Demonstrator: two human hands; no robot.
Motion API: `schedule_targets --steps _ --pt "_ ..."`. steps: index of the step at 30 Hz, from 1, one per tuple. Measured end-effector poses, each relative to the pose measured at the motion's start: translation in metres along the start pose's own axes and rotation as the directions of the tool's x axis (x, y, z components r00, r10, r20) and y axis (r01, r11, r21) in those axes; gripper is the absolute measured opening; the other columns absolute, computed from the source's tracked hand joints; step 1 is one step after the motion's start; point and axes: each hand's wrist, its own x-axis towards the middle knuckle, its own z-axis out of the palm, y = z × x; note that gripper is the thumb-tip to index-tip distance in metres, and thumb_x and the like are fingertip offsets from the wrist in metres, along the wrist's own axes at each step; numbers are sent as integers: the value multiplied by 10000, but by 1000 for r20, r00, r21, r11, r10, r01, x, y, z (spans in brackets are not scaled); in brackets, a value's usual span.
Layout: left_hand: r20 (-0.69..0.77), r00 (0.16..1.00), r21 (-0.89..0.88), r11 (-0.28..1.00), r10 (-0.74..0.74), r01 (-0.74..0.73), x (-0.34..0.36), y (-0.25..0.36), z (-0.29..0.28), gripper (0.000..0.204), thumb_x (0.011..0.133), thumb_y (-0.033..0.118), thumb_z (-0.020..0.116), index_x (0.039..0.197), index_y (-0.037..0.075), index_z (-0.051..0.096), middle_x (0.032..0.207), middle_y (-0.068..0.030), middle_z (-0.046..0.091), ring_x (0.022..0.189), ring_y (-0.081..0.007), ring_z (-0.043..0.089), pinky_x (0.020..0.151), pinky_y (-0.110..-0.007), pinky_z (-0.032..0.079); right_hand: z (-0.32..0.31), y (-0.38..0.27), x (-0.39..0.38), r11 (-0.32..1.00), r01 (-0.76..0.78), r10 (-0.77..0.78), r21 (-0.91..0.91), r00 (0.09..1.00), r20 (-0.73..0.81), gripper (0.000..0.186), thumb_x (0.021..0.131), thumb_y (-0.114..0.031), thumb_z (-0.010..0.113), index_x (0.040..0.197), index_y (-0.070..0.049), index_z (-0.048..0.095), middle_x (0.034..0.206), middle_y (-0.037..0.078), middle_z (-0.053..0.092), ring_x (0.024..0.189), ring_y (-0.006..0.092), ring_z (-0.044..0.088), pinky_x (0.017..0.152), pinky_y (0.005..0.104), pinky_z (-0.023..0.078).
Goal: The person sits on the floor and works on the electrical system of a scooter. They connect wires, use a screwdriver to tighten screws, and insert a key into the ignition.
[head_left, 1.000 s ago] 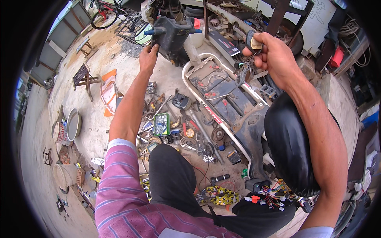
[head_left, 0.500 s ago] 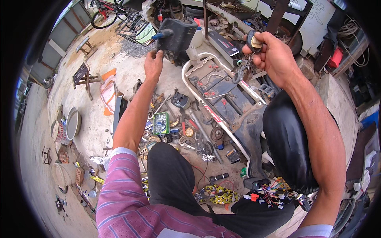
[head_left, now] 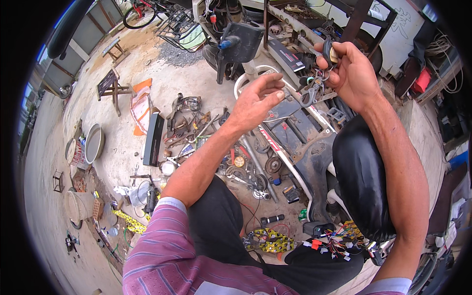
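While left (head_left: 253,104) hovers, right (head_left: 356,74) holds keyring (head_left: 313,88) (dangling)

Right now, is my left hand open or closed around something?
Open: your left hand hovers, fingers loosely bent, thumb apart from them, and nothing shows in its grasp.

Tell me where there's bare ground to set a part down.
Bare concrete lies between the grey basin and the long black box, and another patch between the gravel and the scattered tools. From that box to the vehicle frame, tools crowd the ground.
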Motion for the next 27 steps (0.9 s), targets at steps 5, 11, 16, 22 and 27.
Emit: schedule_targets --steps 5,11,16,22,27 --pt "145 989 -145 988 -28 49 12 15 33 333 1009 160 683 1264 -49 638 1078 -100 722 992 -182 692 928 -324 550 -7 -3 -1 988 -16 16 156 1000 6 379 1071 -281 403 1201 -25 650 831 16 683 589 72 480 590 226 414" --pt "133 990 -491 865 -46 105 13 15 14 203 1011 187 689 1065 -8 691 921 -81 692 819 -171 655 782 -346 553 -6 0 2 995 -47 35 -92 991 -126 362 1050 -363 500 1162 -50 643 848 -28 654 587 38 476 571 215 378" --pt "58 997 -419 906 -42 63 15 22 2 208 1008 201 698 1044 -3 687 859 -80 701 748 -161 655 719 -329 546 6 9 0 711 132 -241 -691 969 -63 439 955 -415 648 1149 -26 707 942 70 716 756 137 618 719 299 489" --pt "52 999 -419 907 -12 33 19 32 -2 227 1022 224 677 969 4 697 799 -58 683 709 -138 644 689 -272 543 18 10 -5 554 253 -211 -793 964 160 466 954 -419 643 1077 18 744 898 114 713 833 167 635 797 345 502" --pt "45 999 -304 952 -25 38 26 42 5 247 1017 253 692 992 7 702 809 -58 686 718 -145 645 697 -301 539 14 4 -8 619 143 15 -773 981 193 396 973 -364 636 1010 16 740 832 29 676 778 99 558 707 291 449"
